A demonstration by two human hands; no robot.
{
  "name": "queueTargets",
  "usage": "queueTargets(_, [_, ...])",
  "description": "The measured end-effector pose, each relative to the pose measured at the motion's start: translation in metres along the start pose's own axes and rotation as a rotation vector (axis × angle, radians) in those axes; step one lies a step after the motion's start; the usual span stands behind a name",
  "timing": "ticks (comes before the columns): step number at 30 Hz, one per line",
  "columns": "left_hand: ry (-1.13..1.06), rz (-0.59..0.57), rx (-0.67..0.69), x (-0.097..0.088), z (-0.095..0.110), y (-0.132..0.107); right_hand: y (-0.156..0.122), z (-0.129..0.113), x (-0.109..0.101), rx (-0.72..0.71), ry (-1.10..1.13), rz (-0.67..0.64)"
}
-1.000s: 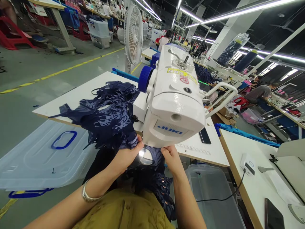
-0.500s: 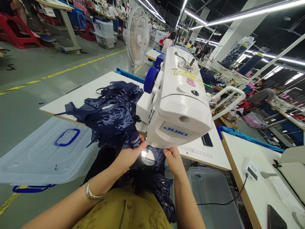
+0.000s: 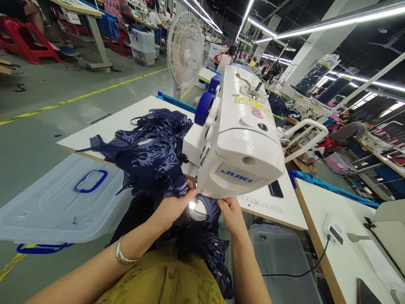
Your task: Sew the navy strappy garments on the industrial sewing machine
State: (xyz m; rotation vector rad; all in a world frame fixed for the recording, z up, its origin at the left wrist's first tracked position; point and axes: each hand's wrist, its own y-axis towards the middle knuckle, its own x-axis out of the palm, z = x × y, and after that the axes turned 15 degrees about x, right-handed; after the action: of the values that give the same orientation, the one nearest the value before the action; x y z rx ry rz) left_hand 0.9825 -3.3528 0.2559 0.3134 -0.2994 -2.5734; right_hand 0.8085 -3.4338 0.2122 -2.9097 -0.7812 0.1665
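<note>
A white sewing machine [image 3: 242, 143] stands in front of me, its head hiding the needle area from view. Under its near end lies navy lace fabric [image 3: 210, 211], which drapes down over my lap. My left hand [image 3: 180, 202] pinches the fabric's edge at the left of the machine head. On the other side, my right hand [image 3: 230, 211] has thumb and fingers closed on the same fabric. Bright light falls on a pale round patch between the hands. A heap of navy lace pieces [image 3: 155, 147] covers the table left of the machine.
A lidded clear plastic box [image 3: 57, 211] stands at the left, and an open clear bin [image 3: 281, 253] sits below right. On the machine table [image 3: 287, 207] lies a dark phone [image 3: 276, 188]. A white fan [image 3: 185, 50] stands behind. Another table [image 3: 316, 202] is at the right.
The whole view has shifted slightly right and down. Both hands keep their hold on the fabric, with hardly any visible movement against the machine.
</note>
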Motion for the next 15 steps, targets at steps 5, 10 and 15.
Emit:
queueTargets(5, [0.01, 0.003, 0.008, 0.0, -0.002, -0.0004, -0.0004, -0.0001, 0.0004, -0.006, 0.005, 0.015])
queueTargets(10, [0.039, 0.032, 0.029, 0.0029, -0.0045, -0.0009, -0.003, -0.0032, 0.0013, 0.006, -0.004, 0.005])
queueTargets(15, [0.07, 0.006, 0.035, -0.0035, -0.008, 0.0014, 0.0018, -0.0052, 0.0011, 0.001, -0.027, 0.055])
